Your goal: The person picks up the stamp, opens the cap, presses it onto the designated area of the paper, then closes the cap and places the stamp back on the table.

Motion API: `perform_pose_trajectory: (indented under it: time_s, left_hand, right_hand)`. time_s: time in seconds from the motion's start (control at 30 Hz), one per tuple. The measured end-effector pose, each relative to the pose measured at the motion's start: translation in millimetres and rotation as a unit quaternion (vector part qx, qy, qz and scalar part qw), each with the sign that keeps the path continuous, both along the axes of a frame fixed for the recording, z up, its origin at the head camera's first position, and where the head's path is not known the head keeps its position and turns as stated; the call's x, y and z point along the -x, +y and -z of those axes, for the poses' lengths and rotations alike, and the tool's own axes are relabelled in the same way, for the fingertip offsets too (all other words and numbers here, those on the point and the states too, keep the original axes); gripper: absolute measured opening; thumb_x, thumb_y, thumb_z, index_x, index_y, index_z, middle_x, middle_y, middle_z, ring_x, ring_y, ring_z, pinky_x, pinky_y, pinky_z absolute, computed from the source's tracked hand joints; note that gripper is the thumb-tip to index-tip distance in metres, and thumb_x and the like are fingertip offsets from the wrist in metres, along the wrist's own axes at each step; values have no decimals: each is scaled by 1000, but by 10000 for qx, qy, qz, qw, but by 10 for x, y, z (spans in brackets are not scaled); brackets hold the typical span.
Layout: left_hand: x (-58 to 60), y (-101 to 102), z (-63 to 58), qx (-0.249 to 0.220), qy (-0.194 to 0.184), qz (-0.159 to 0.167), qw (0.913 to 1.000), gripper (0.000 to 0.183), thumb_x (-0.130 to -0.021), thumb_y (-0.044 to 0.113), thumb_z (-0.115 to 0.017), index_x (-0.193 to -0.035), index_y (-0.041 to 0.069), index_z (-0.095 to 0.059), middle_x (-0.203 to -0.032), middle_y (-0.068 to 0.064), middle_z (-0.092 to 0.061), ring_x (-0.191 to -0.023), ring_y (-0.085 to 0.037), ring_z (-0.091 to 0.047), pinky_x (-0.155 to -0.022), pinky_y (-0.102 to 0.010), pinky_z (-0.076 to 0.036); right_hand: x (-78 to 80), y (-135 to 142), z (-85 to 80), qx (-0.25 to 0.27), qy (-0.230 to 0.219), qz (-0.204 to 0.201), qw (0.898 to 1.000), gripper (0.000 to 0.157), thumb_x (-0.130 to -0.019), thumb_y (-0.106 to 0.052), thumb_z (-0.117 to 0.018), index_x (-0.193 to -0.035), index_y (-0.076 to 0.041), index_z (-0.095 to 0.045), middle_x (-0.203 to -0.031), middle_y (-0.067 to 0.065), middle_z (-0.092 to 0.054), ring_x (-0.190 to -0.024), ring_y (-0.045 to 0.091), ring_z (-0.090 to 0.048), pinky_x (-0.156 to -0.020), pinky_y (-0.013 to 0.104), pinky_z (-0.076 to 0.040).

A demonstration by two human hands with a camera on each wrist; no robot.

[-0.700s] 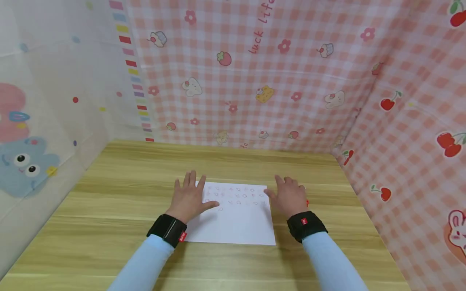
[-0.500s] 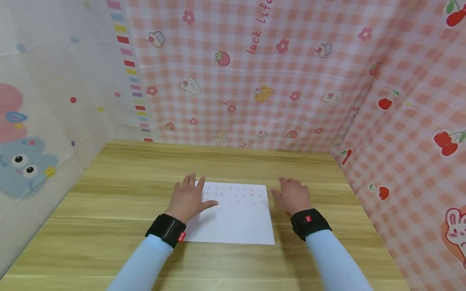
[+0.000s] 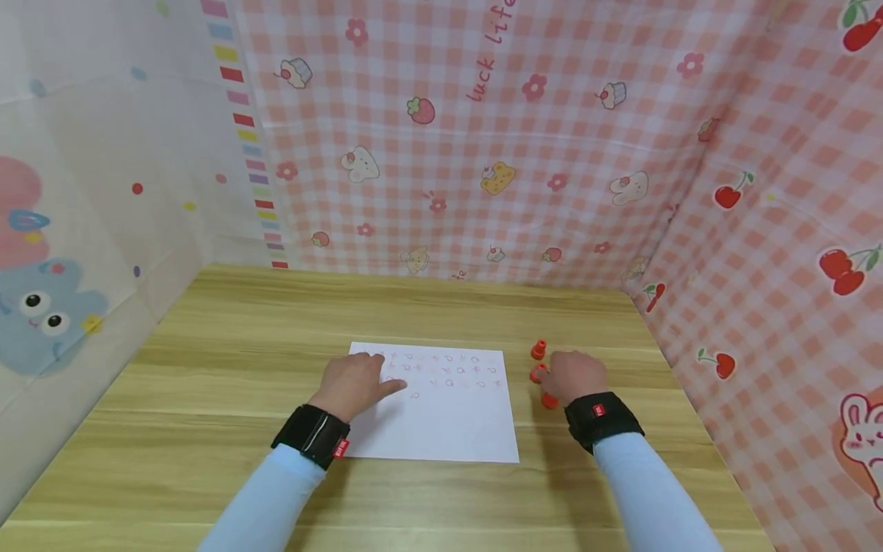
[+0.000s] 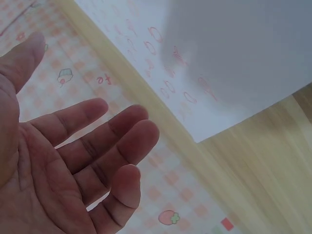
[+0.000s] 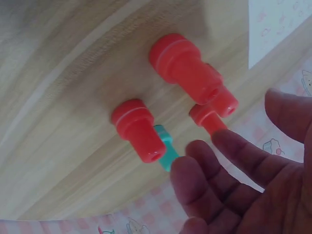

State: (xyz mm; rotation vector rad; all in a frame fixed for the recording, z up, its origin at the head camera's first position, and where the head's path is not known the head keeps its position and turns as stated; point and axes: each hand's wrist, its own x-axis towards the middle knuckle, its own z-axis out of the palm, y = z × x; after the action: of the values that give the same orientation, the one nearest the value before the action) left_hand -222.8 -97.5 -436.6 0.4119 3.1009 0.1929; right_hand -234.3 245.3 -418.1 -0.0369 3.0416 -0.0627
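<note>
Evidently the marking was only partly done: rows of faint red marks (image 3: 448, 359) ran along the far edge of the white sheet (image 3: 441, 433), with a lone one below them, while the half toward its near edge was bare. The sheet lay flat near the middle of the wooden table (image 3: 207, 376). Judging by that bare stretch, a good share of the page was left unmarked.

The left hand (image 3: 348, 383) was over the sheet's left edge, fingers loosely bent, gripping nothing. The right hand (image 3: 576, 376) was past the sheet's right edge, at a cluster of stamp-like pieces on the table: four red pieces (image 5: 183, 68) and a green piece (image 5: 166, 148). Its fingers were softly bent, and none was wrapped round a piece.

Much was hard to make out. From the head, the right hand hid the green piece and at least one red one; its fingertips came so near the smallest red piece that contact could not be told. The left hand covered the start of the lower rows, so other marks might have lain beneath, and whether it touched the paper was unclear. The marks were too pale to identify, and both sleeves (image 3: 265, 498) were cut off by the view's near edge.
</note>
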Motion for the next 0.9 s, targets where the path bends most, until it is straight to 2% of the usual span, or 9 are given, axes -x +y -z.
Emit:
perform_pose_trajectory:
  time_s: [0.2,0.33,0.47,0.6,0.77,0.9]
  left_hand:
    - [-17,15,-1,-41,-65,73,9999,60,-88,55,-68,-115,1,-69,-95,-15,-71,-79,-25,-66,-60,-38,-52]
    - [-19,30,5,-12,-35,109,9999,58,-88,54,-69,-113,1,-70,-93,-14,-71,-78,-25,-66,-60,-37,-52]
    - [-25,35,5,11,-45,78,10000,56,-87,54,-69,-109,3,-71,-87,-12,-70,-72,-21,-63,-58,-36,-51]
    - [-30,33,11,13,-75,40,10000,55,-87,55,-70,-108,4,-71,-84,-10,-69,-68,-20,-60,-56,-35,-49]
    - [-37,39,11,11,-106,-10,9999,56,-86,55,-70,-109,4,-71,-85,-11,-69,-67,-19,-59,-54,-34,-49]
    - [-46,41,20,-19,-161,-32,9999,56,-86,55,-70,-110,5,-71,-87,-11,-70,-69,-20,-60,-56,-36,-50]
  right_hand:
    - [-48,12,64,-312,-149,34,9994,37,-92,-40,-66,-89,-3,-69,-68,7,-58,-61,24,-56,-56,41,-46]
    - [-66,0,127,-361,-355,87,9987,38,-90,-43,-68,-82,-5,-68,-62,5,-55,-58,22,-54,-55,36,-40]
    - [-69,11,207,-232,-359,68,9991,33,-86,-38,-72,-76,-7,-65,-61,3,-53,-58,21,-52,-53,33,-36]
    - [-69,18,268,-148,-269,27,9995,26,-85,-30,-74,-80,-6,-66,-62,3,-53,-58,21,-52,-53,35,-38]
    - [-81,18,322,-162,-104,39,9998,22,-88,-19,-67,-73,-4,-62,-60,5,-52,-55,21,-51,-50,34,-37]
    - [-106,18,373,-202,135,-61,9997,21,-91,-15,-64,-74,-3,-60,-59,5,-50,-53,21,-49,-48,32,-36]
